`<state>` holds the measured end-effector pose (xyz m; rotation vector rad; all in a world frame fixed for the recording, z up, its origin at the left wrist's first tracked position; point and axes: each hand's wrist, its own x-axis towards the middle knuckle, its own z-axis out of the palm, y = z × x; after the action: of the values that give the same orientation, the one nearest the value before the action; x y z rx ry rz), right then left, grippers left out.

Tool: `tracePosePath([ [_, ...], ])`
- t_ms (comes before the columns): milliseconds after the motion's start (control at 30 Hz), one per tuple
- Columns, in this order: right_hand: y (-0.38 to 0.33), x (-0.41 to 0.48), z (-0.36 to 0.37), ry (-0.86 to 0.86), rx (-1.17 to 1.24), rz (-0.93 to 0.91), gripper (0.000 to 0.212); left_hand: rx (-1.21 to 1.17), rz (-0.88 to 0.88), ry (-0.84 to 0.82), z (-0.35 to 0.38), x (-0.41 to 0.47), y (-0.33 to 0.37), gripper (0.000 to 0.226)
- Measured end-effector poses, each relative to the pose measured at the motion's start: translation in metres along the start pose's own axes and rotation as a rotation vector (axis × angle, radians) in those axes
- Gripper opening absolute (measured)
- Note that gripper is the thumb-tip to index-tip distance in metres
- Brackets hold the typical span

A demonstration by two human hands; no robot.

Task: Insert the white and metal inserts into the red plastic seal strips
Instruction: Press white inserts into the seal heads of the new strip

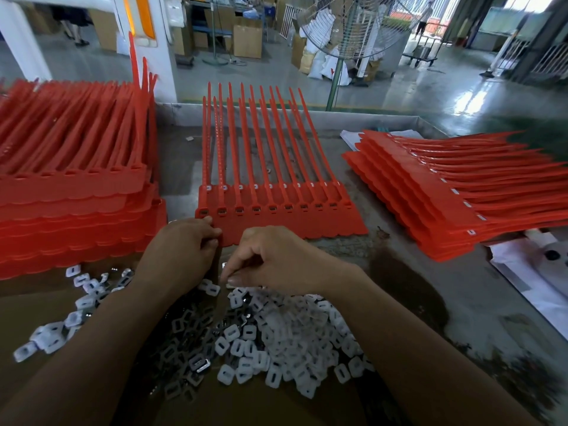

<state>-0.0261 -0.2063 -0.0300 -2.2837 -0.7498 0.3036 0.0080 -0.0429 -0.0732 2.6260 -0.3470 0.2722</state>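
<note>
While the left hand [181, 250] pinches the near left corner of the red strips [285, 222], its fingers [212, 232] curled round the edge, the right hand [276, 259] hangs over the pile of inserts [276, 342]. Its fingers are bent and the tips bunched together, and it cannot be told whether they have hold of an insert.

The red strips are one joined row of bright orange-red plastic. It has a flat band with a scalloped near edge and thin ribbed tails. A line of square sockets sits just beyond the left fingertips, most with a grey-and-white insert seated in them. The band runs left to right just beyond both hands; the tails point away from the fingers, leaning slightly right at their far ends.

The inserts are small white squares with a slot, some with metal, lying loose under the right fingertips on brown cardboard [46, 302]. A tall stack [76, 195] of more strips lies left of the left hand, and a fanned stack [445, 204] lies well right of the right hand.
</note>
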Motion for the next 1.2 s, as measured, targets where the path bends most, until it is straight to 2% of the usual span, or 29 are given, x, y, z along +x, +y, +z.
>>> tracePosePath([
  [133,0.005,-0.001,-0.005,0.108,0.097,0.052,0.012,0.026,0.002,-0.008,0.0,0.0,-0.001,0.028],
  [300,0.024,-0.003,-0.023,0.31,0.082,0.181,0.013,0.033,0.016,-0.011,0.0,0.001,-0.002,0.028],
  [400,0.047,-0.008,-0.038,0.513,0.138,0.274,0.021,0.039,0.013,-0.018,-0.001,0.001,-0.003,0.028],
  [500,0.074,-0.014,-0.055,0.716,0.152,0.387,0.014,0.04,0.008,-0.019,-0.001,0.002,-0.003,0.028],
  [633,0.106,-0.022,-0.067,0.913,0.217,0.491,0.017,0.045,0.002,-0.014,-0.001,0.002,-0.001,0.028],
  [767,0.126,-0.024,-0.068,0.945,0.162,0.554,0.018,0.04,-0.025,-0.002,-0.001,0.002,0.001,0.028],
  [967,0.131,-0.019,-0.064,0.917,0.105,0.544,0.023,0.044,-0.03,-0.013,-0.001,0.001,0.001,0.029],
  [1100,0.133,-0.019,-0.066,0.939,0.122,0.565,0.014,0.039,-0.03,-0.014,-0.001,0.0,0.002,0.029],
  [1200,0.134,-0.019,-0.067,0.883,0.075,0.591,0.013,0.035,-0.032,-0.018,-0.001,0.0,0.002,0.029],
])
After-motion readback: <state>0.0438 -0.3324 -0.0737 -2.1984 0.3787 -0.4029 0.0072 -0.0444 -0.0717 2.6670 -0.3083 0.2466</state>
